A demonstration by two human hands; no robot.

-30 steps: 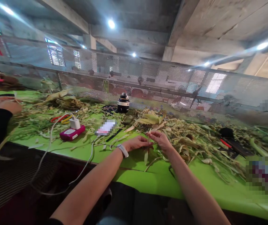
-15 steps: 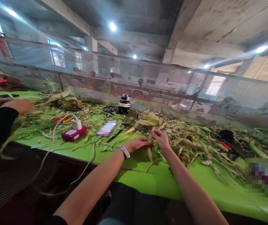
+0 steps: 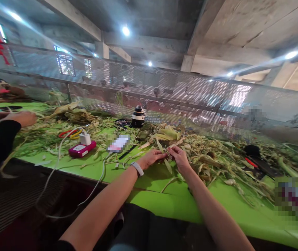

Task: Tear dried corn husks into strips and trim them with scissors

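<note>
Between my hands is a narrow strip of pale green corn husk [image 3: 168, 166], its lower end hanging over the green tabletop. My left hand [image 3: 151, 158], with a light watch band at the wrist, pinches the strip from the left. From the right, the fingertips of my right hand [image 3: 179, 157] close on the same strip, almost touching the left fingers. Another husk end sticks up above the left fingers. Just beyond my hands lies a bundle of yellowish corn husks [image 3: 168, 134] on the heap of loose strips.
Loose husk strips [image 3: 224, 165] spread to the right, near a dark tool with a red part [image 3: 250, 162]. A black bottle [image 3: 138, 116] stands behind. On the left are a phone [image 3: 119, 143], a magenta power box [image 3: 82, 149], a white cable and a co-worker's hands [image 3: 18, 118].
My left hand has risen slightly and come closer to the right. A husk end now points up above the left fingers, and the hanging part has shifted.
</note>
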